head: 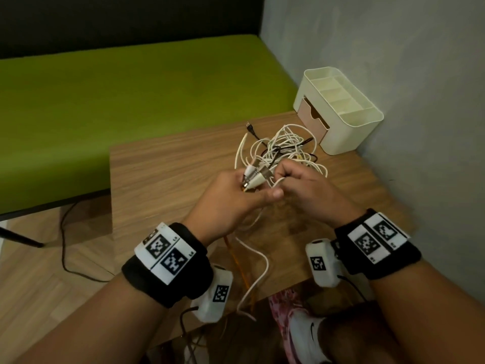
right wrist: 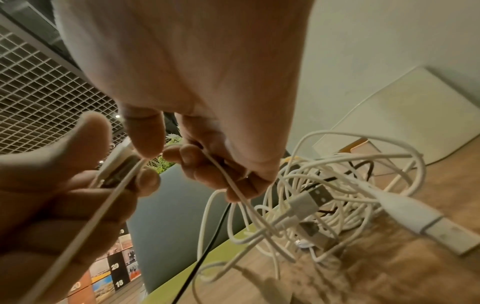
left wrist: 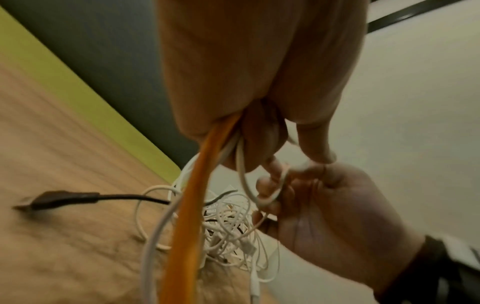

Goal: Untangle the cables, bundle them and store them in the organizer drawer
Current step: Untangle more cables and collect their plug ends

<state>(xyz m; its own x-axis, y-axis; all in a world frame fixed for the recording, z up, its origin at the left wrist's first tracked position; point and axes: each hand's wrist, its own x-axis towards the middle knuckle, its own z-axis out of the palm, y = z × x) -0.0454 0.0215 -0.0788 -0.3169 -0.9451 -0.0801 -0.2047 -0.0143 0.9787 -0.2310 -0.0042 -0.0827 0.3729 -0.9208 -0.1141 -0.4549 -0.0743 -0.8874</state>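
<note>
Plugs of several cables are gathered in the left hand, its grip curled round them, probably to keep freed ends apart; the right hand pinches one white strand; the tangle lies on the bench near the organizer.

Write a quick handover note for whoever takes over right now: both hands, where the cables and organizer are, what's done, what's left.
Left hand: grips a bunch of cable plug ends, with an orange cable and white cables running down from it.
Right hand: pinches a white cable loop beside the left hand.
Cable tangle: white and black cables still knotted together on the wooden table, just in front of the organizer.
Organizer drawer: appears shut; whether anything is inside cannot be seen.
Done: several ends gathered.
Left: finish untangling, bundle, open drawer, store.
</note>
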